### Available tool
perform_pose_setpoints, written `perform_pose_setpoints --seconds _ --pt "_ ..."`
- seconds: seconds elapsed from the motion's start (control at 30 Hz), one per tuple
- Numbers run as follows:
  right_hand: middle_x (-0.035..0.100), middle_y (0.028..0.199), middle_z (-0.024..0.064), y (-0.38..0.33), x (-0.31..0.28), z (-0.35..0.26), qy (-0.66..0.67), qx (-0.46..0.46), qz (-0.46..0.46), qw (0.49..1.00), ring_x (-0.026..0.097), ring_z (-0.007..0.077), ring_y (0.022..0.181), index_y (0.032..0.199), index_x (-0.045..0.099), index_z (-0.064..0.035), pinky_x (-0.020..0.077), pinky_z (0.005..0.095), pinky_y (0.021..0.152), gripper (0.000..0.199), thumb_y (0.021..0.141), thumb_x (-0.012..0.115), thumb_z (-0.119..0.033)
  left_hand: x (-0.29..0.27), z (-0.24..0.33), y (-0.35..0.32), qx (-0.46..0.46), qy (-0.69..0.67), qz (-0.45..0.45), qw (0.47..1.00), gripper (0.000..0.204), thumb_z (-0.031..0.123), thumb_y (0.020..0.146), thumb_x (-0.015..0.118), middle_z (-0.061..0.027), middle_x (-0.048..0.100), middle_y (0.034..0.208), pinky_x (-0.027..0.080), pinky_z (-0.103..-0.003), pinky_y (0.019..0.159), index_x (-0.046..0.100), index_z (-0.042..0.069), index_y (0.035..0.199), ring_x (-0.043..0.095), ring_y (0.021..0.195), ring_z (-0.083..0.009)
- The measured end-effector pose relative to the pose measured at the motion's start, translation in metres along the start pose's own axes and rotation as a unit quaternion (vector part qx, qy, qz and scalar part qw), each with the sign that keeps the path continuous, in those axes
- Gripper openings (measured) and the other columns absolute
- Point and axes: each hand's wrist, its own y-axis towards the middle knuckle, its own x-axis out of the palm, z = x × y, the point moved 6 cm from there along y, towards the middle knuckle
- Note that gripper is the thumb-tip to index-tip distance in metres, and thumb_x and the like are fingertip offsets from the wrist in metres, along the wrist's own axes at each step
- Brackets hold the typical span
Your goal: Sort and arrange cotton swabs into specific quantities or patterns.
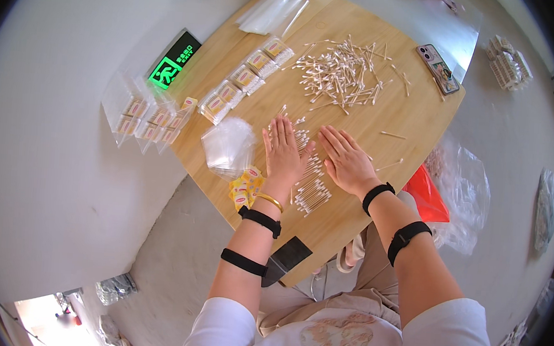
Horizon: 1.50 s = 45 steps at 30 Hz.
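Note:
Cotton swabs lie side by side in a long row on the wooden table, running up between my two hands. My left hand is flat with its fingers stretched out, along the row's left side and partly over it. On the other side my right hand also has straight fingers, its fingertips close to the row's far end. Neither hand grips anything. Beyond them is a loose heap of cotton swabs. Left of my left hand lie a stack of clear plastic bags and several yellow printed cards.
Filled packs of swabs stand in a line on the table's left part. More clear sheets lie at the far edge, and a phone at the far right corner. A red bag hangs beside the right edge.

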Motion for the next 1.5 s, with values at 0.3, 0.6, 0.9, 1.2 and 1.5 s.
perform_pose_setpoints --seconds 0.3,0.6,0.9,1.2,1.5 --pt "0.032 0.159 0.0085 -0.003 -0.002 0.004 0.02 0.012 -0.012 1.0 0.027 0.0211 0.148 0.151 0.033 -0.004 0.0189 0.0375 0.123 0.059 0.098 0.045 -0.028 0.002 0.008 -0.001 0.014 0.031 0.017 0.999 0.091 0.061 0.099 0.033 -0.0288 0.016 0.16 -0.001 -0.053 0.121 0.016 -0.01 0.152 0.011 0.152 -0.0369" --pt "0.031 0.159 0.008 -0.001 -0.002 0.003 0.023 0.013 0.001 1.0 0.026 0.0204 0.148 0.151 0.035 -0.005 0.0191 0.0372 0.123 0.059 0.097 0.046 -0.028 0.001 0.005 0.013 0.024 0.039 0.015 0.999 0.092 0.063 0.099 0.034 -0.0252 0.017 0.162 0.0 -0.055 0.121 0.017 -0.01 0.153 0.011 0.152 -0.0337" --pt "0.031 0.159 0.0074 -0.002 -0.002 0.003 0.019 0.013 -0.007 1.0 0.026 0.0197 0.148 0.151 0.034 -0.0054 0.0191 0.037 0.123 0.061 0.097 0.047 -0.028 0.001 0.001 0.023 0.005 0.023 0.008 1.0 0.092 0.063 0.099 0.034 -0.0252 0.017 0.161 -0.001 -0.055 0.121 0.015 -0.009 0.153 0.011 0.152 -0.0335" --pt "0.03 0.159 0.0064 -0.002 -0.003 0.003 0.027 0.012 -0.002 1.0 0.026 0.0194 0.148 0.153 0.031 -0.0063 0.0188 0.0365 0.123 0.062 0.097 0.047 -0.028 -0.023 -0.028 0.035 -0.02 -0.136 0.017 0.99 0.079 0.048 0.103 0.035 -0.023 0.034 0.155 -0.001 -0.053 0.121 0.005 -0.003 0.156 0.03 0.147 -0.0299" --pt "0.032 0.158 0.0073 -0.001 -0.004 0.002 0.023 0.013 -0.004 1.0 0.026 0.0197 0.147 0.152 0.032 -0.0056 0.0188 0.0367 0.123 0.062 0.097 0.047 -0.028 -0.017 -0.013 0.01 0.061 -0.125 0.067 0.988 0.071 0.039 0.103 0.038 -0.0193 0.035 0.156 0.001 -0.054 0.121 0.012 0.0 0.156 0.03 0.146 -0.0318"
